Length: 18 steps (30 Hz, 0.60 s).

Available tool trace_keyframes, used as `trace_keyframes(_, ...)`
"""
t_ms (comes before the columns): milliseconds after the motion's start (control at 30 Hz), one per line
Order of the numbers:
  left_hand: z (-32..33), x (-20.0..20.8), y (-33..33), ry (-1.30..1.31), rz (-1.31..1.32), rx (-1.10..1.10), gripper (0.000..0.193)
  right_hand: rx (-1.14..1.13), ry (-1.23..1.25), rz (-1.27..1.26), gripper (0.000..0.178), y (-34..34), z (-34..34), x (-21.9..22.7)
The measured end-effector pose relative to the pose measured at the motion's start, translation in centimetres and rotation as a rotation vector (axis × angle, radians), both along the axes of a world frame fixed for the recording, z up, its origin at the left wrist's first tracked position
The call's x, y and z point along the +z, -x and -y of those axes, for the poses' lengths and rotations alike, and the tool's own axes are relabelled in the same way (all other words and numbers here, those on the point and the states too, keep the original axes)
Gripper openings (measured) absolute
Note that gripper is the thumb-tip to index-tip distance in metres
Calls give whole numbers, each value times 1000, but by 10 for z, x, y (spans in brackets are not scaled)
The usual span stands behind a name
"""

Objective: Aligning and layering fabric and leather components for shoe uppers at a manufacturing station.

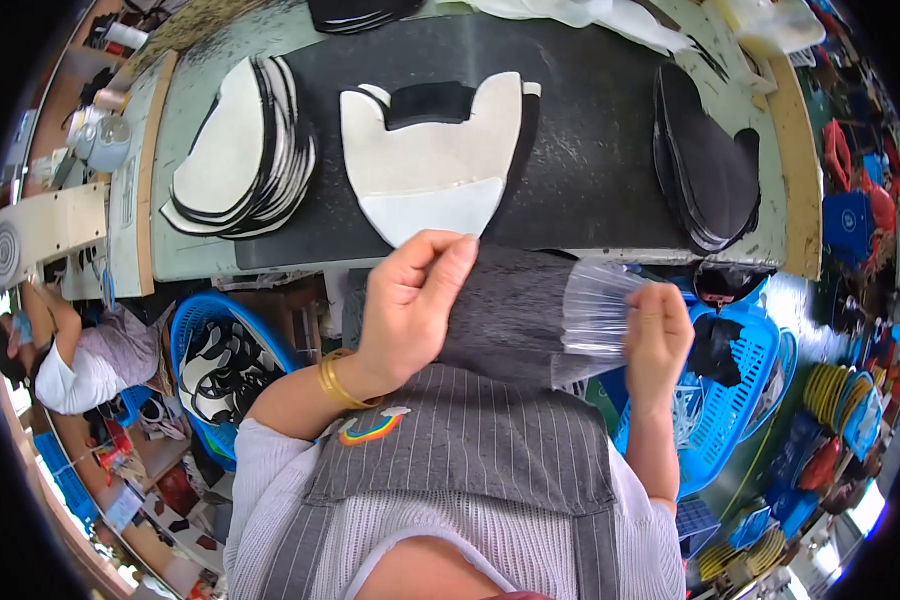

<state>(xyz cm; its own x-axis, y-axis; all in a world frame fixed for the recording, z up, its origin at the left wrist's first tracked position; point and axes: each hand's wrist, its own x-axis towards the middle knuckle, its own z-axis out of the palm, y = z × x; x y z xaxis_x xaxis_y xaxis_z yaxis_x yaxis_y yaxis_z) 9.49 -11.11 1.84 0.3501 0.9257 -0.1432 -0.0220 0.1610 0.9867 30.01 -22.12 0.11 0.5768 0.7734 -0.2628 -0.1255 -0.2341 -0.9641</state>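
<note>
In front of me, a dark textured sheet point(515, 305) hangs between my hands, with a crinkled strip of clear film point(595, 312) along its right side. My left hand point(410, 305) is closed, thumb and forefinger pinched at the sheet's upper left corner. It sits right by the tip of a white shoe-upper piece point(430, 150), and I cannot tell whether it touches that piece. My right hand point(660, 330) is closed on the clear film's outer edge. The white piece lies on the black mat point(590, 140), with black layers under it and a brighter white toe section.
A stack of white, black-edged pieces point(232, 145) lies left on the table, a stack of black pieces point(705, 160) right. Below stand a blue basket of cut pieces point(185, 330) and another blue basket point(735, 400). A person point(95, 355) is at work on the far left.
</note>
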Motion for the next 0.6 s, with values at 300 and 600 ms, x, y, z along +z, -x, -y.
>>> trace_keyframes(300,-61,34,29,-191,-189,-162,17,-677,258,955,19,-112,134,-74)
trace_keyframes(600,-51,96,11,-1454,-761,-514,21,536,108,-329,46,1,30,-32)
